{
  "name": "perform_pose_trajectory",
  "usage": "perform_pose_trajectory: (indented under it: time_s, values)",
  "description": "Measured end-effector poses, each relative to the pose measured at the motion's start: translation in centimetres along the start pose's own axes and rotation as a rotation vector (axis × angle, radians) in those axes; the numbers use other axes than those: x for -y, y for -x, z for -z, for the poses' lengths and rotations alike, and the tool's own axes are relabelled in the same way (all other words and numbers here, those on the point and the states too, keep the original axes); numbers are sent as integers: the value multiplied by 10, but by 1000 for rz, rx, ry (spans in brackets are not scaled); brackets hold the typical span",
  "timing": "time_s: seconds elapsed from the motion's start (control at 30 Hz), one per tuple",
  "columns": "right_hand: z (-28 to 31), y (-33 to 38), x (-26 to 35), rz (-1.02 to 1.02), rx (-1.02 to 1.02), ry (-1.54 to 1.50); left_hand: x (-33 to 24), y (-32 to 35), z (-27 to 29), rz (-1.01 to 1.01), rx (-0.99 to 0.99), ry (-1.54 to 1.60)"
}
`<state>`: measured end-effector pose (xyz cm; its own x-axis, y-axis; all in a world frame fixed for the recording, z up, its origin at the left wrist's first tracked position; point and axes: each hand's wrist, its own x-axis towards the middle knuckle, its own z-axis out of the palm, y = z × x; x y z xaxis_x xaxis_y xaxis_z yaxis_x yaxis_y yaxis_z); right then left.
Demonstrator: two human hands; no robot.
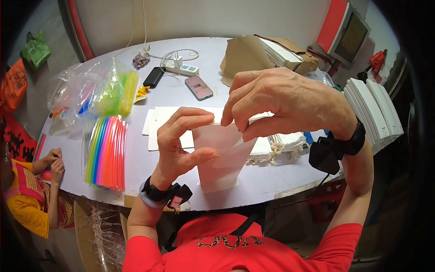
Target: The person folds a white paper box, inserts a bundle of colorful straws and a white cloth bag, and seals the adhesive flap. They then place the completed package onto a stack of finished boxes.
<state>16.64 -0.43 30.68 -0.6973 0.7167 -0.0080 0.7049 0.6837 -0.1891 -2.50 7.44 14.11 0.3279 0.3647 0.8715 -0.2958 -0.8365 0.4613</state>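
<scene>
A frosted, translucent bag (pixel 217 170) hangs upright in front of me, over the near part of the table. My left hand (pixel 181 140) grips its upper left side, with the thumb on the front face and the fingers at the top edge. At the upper right edge, my right hand (pixel 276 102) pinches the bag between thumb and bent fingers. Behind it lie flat white cards (pixel 154 122), partly covered by my left hand. White cloth drawstring pouches (pixel 290 141) with knotted cords are stacked beneath my right hand.
Coloured plastic tubes (pixel 106 152) and a clear bag of bright items (pixel 113 88) lie left. Farther back are a phone (pixel 198 87), a power strip (pixel 182 69) and an opened brown paper package (pixel 244 56). White boxes (pixel 374 109) stand right. Another person's hands (pixel 55 164) rest at the left edge.
</scene>
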Motion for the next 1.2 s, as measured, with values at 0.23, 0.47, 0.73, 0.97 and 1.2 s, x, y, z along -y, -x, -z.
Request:
perform_pose_trajectory:
  time_s: [0.23, 0.47, 0.73, 0.97, 1.2]
  values:
    - [-4, 2, -8, 20, -50, 68, -4, 0, -1, 10, 15, -20]
    - [-5, 4, -10, -36, -64, 59, -7, 4, -4, 40, 4, -47]
    - [-8, 5, -15, -37, -79, 45, -9, 6, -3, 82, 8, -53]
    - [-7, 5, -13, -31, -71, 38, -11, 5, -4, 102, 11, -55]
    - [-7, 3, -16, -14, -76, 55, -11, 3, -6, 61, -15, -100]
